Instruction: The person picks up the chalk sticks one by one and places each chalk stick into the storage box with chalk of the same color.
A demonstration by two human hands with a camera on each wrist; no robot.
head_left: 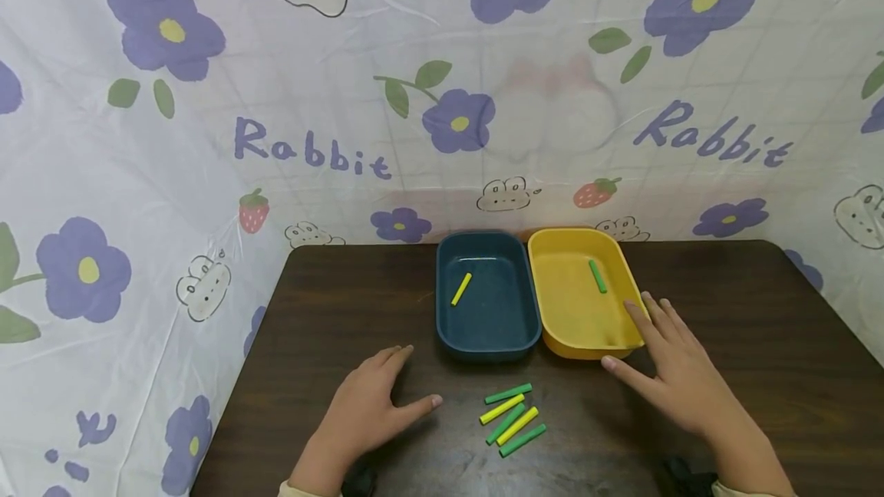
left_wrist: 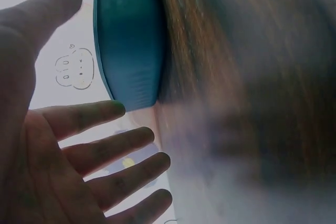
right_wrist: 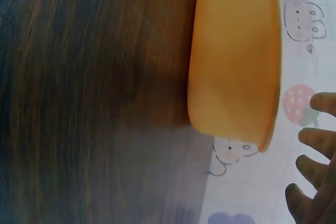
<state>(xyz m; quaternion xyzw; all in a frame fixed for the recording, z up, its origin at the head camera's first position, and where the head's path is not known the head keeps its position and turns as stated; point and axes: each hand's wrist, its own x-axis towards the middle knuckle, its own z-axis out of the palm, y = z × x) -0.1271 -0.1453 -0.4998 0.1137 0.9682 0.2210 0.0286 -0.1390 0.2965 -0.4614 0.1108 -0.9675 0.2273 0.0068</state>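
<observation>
A person's left hand (head_left: 366,405) and right hand (head_left: 680,378), both empty with fingers extended, flank five slim green and yellow sticks (head_left: 506,425) on a dark wood-grain table (head_left: 352,290). The sticks, slanting from near left to far right, lie closer to the left hand, before a rectangular navy-blue plastic tray (head_left: 493,326) and a matching yellow tray (head_left: 566,309).

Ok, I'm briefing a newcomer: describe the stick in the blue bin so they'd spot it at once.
On the dark table, the blue bin stands left of the yellow bin. In the blue bin's left half lies a yellow stick, the only yellow one inside either bin.
</observation>
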